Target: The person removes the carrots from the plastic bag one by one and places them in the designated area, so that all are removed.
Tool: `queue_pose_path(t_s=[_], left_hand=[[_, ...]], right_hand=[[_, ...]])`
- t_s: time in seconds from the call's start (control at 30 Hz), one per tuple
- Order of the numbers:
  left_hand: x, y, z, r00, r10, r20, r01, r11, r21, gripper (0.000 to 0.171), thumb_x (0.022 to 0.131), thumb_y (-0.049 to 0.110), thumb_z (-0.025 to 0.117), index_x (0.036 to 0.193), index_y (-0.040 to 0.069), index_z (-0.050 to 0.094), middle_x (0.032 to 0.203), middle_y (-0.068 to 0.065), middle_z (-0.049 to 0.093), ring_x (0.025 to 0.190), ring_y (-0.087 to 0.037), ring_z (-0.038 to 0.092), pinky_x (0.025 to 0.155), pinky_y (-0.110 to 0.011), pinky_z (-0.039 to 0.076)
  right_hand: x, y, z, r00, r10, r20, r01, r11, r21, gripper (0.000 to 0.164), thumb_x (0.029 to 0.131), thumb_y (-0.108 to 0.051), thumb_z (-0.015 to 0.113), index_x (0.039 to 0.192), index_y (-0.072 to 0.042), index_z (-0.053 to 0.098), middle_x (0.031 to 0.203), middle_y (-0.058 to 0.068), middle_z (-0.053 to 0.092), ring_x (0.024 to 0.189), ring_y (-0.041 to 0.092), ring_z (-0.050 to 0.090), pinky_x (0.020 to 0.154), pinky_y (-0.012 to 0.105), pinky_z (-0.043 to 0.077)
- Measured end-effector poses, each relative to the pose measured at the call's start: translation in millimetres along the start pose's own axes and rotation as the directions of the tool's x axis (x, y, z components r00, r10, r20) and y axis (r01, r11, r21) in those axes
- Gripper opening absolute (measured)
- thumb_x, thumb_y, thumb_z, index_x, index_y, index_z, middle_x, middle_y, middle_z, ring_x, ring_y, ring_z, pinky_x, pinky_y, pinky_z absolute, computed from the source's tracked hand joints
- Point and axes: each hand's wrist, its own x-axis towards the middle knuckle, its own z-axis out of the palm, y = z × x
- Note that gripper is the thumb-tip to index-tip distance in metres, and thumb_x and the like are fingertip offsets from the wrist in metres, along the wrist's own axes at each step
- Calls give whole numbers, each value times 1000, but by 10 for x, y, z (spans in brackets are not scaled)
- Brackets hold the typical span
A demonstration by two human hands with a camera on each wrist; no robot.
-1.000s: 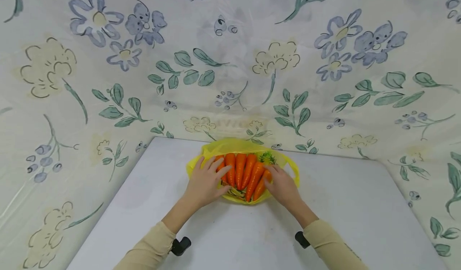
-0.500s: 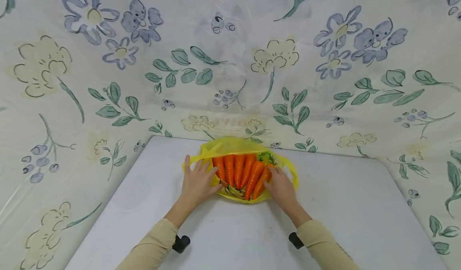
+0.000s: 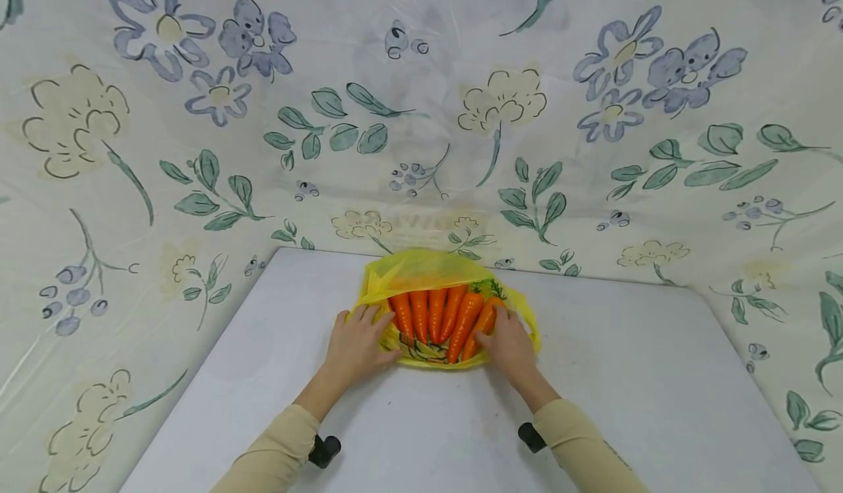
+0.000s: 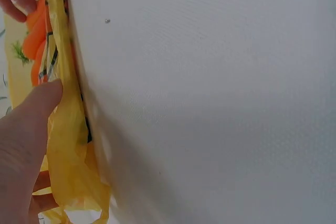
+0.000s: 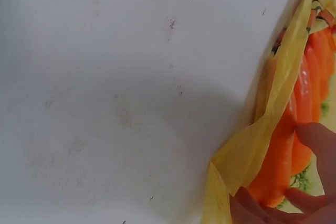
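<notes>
A yellow plastic bag [image 3: 418, 262] lies on its side with its mouth toward me. Several glossy orange carrots [image 3: 437, 316] are fanned out in it, green tops [image 3: 490, 287] showing at the upper right. Dark-striped yellowish plastic shows below their tips. My left hand [image 3: 356, 343] grips the bag's left side; in the left wrist view its thumb [image 4: 50, 95] presses the yellow rim, with fingers behind the plastic. My right hand [image 3: 514, 347] holds the rightmost carrot [image 5: 275, 166] between thumb and fingers, beside the bag's right edge. Part of that carrot is hidden by the hand.
The white table [image 3: 421, 427] carries the bag near its back edge. A floral sheet [image 3: 421, 149] hangs behind and at both sides. Small black devices [image 3: 325, 450] sit at the wrists, below the beige sleeves [image 3: 273, 449].
My left hand has moved left and toward me, off the carrots and onto the bag's left side. The upper flap droops lower over the carrot tops. My right hand has closed on the rightmost carrot.
</notes>
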Motion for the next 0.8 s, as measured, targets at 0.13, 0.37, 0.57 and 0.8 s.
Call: queue_pose_path(t_s=[0.13, 0.37, 0.57, 0.8], left_hand=[[2, -14, 13, 999, -3, 34, 3, 1000, -15, 72, 77, 60, 73, 131, 13, 62, 131, -18, 58, 120, -38, 53, 95, -58, 43], [18, -23, 23, 997, -15, 72, 17, 999, -28, 75, 78, 62, 72, 133, 14, 60, 135, -18, 57, 123, -37, 51, 97, -57, 42], [20, -22, 20, 996, -20, 89, 22, 1000, -20, 75, 78, 62, 71, 135, 14, 59, 136, -17, 56, 124, -37, 50, 99, -57, 41], [28, -17, 8, 995, -20, 94, 23, 999, -30, 74, 78, 59, 74, 135, 13, 59, 136, -17, 56, 125, -38, 50, 101, -59, 39]], right_hand=[[-2, -21, 18, 1000, 28, -4, -28, 1000, 13, 75, 89, -31, 73, 146, 2, 38, 129, 27, 58, 115, 39, 59, 97, 51, 49], [5, -79, 33, 998, 59, -10, -59, 997, 43, 80, 87, -34, 74, 147, 2, 34, 90, 15, 66, 81, 27, 60, 76, 43, 54], [25, -102, 25, 995, 104, -9, -103, 991, 87, 78, 85, -28, 75, 145, 0, 34, 81, 10, 62, 71, 23, 57, 63, 34, 49], [45, -107, -8, 992, 126, -4, -124, 982, 139, 76, 83, -23, 76, 144, -2, 36, 96, 16, 66, 79, 25, 60, 70, 37, 51]])
